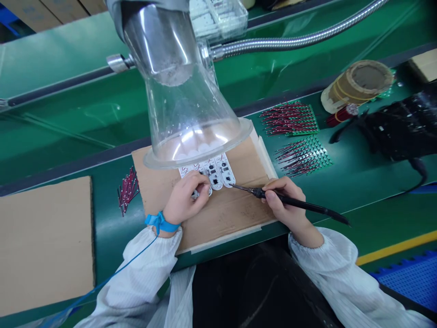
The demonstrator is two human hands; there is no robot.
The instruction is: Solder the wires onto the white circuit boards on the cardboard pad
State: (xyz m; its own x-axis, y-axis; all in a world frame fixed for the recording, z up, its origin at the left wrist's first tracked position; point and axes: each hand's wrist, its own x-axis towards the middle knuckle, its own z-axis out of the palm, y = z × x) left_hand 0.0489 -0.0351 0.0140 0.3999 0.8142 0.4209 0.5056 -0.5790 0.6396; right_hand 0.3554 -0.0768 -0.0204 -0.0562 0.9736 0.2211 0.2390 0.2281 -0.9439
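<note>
My right hand (pixel 285 200) is closed around a black soldering iron (pixel 300 205). Its tip touches the lower end of the rightmost of several small white circuit boards (pixel 218 172). The boards lie side by side on a brown cardboard sheet (pixel 225 214). My left hand (pixel 186 200) rests on the boards' left end, fingers curled in a pinch on something small and silvery that I cannot make out. A blue wrist strap (pixel 160 223) with a blue cord sits on my left wrist. A clear funnel-shaped fume hood (pixel 184 91) hangs right over the boards and hides their upper ends.
Red wire pieces (pixel 128 189) lie left of the cardboard. Two green panels bristling with red wires (pixel 293 136) lie to the right, with tape rolls (pixel 358 84) and a black bundle (pixel 399 127) beyond. Another cardboard sheet (pixel 44 241) lies far left. A flexible metal hose (pixel 293 41) runs behind.
</note>
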